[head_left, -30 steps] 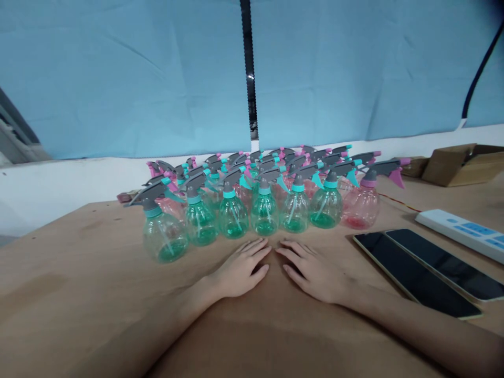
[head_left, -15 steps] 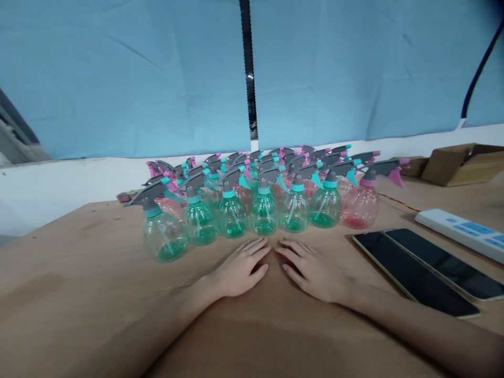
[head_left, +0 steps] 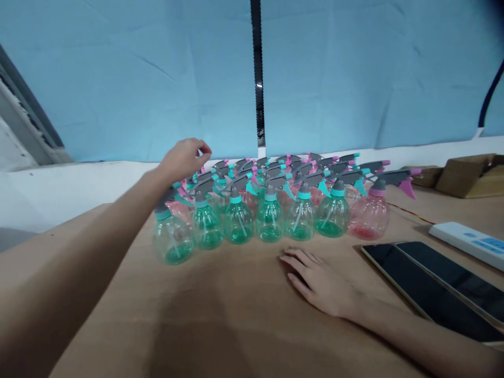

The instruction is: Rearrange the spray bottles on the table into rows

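Observation:
Several rounded spray bottles stand upright in rows on the wooden table. Clear green bottles with turquoise collars, such as the middle one (head_left: 270, 218), fill most of the front row, and a pink bottle (head_left: 369, 212) closes its right end. My left hand (head_left: 183, 159) is raised over the left part of the rows, fingers curved down and apart, nothing visible in them. Its forearm partly covers the trigger head of the leftmost green bottle (head_left: 173, 239). Resting palm down on the table before the bottles, my right hand (head_left: 321, 281) is open and holds nothing.
Two dark-screened phones (head_left: 425, 294) lie at the right, beside a white power strip (head_left: 468, 241) with a thin red-yellow cord. Farther back sits an open cardboard box (head_left: 466, 176). A blue sheet (head_left: 157, 79) covers the wall behind the table.
My left hand has lifted off the table and reached forward and left above the bottles. My right hand stays on the table. The view has shifted slightly.

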Motion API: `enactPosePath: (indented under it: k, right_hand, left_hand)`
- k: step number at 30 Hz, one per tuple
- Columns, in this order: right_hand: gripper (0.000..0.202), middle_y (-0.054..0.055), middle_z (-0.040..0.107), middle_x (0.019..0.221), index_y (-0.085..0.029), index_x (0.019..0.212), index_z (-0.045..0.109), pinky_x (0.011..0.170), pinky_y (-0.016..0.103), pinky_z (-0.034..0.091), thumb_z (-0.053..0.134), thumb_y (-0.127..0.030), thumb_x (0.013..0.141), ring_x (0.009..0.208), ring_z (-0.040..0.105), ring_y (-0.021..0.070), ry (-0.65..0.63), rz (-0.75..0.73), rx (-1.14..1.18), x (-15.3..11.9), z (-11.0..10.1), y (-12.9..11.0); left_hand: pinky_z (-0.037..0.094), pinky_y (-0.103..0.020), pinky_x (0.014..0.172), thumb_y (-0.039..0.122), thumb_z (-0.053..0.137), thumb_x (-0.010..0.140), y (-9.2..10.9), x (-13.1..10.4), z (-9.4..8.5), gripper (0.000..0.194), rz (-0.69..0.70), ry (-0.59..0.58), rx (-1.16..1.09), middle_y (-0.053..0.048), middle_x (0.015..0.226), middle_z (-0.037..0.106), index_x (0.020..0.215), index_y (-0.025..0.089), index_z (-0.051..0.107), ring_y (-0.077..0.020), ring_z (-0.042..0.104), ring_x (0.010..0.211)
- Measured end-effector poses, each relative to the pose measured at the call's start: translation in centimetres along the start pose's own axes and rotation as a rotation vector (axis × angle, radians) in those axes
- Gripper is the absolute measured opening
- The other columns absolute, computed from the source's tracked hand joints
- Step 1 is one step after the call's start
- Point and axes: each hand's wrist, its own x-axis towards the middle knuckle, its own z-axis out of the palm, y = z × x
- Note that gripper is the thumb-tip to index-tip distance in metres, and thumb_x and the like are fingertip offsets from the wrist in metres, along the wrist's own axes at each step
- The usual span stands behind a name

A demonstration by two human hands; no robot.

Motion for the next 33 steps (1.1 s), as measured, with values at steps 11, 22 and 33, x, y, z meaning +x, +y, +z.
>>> enactPosePath:
  k: [11, 22, 33]
  right_hand:
    - [0.038, 0.012, 0.049, 0.126, -0.014, 0.124, 0.048, 0.099, 0.043, 0.037, 0.036, -0.024, 0.090, 0.117, 0.043, 0.0246, -0.035, 0.010, -0.029, 0.1, -0.2, -0.1]
    - [0.037, 0.012, 0.051, 0.124, -0.016, 0.124, 0.049, 0.097, 0.044, 0.037, 0.038, -0.023, 0.089, 0.116, 0.045, 0.0247, 0.007, 0.012, -0.007, 0.1, -0.1, 0.0]
    - [0.037, 0.011, 0.051, 0.124, -0.018, 0.123, 0.049, 0.097, 0.044, 0.038, 0.037, -0.024, 0.089, 0.117, 0.045, 0.0246, 0.016, 0.015, -0.007, 0.1, -0.1, 0.0]
  left_hand:
    - [0.035, -0.027, 0.064, 0.028, 0.062, 0.071, -5.0, 4.2, 3.1, 0.019, -0.022, -0.461, 0.102, -0.007, 0.074, 0.064, 0.081, 0.012, 0.066, -0.0189, 0.054, 0.069]
    - [0.036, -0.033, 0.083, 0.047, 0.042, 0.086, -1.7, 4.0, -5.6, 0.049, 0.079, -0.096, 0.244, -0.002, 0.084, 0.056, 0.102, 0.003, 0.058, -0.0197, 0.051, 0.090]
    - [0.035, -0.030, 0.073, 0.038, 0.037, 0.084, 9.6, -3.5, -8.8, 0.036, 0.133, 0.355, -0.060, 0.002, 0.096, 0.054, 0.107, 0.013, 0.050, -0.0221, 0.057, 0.092]
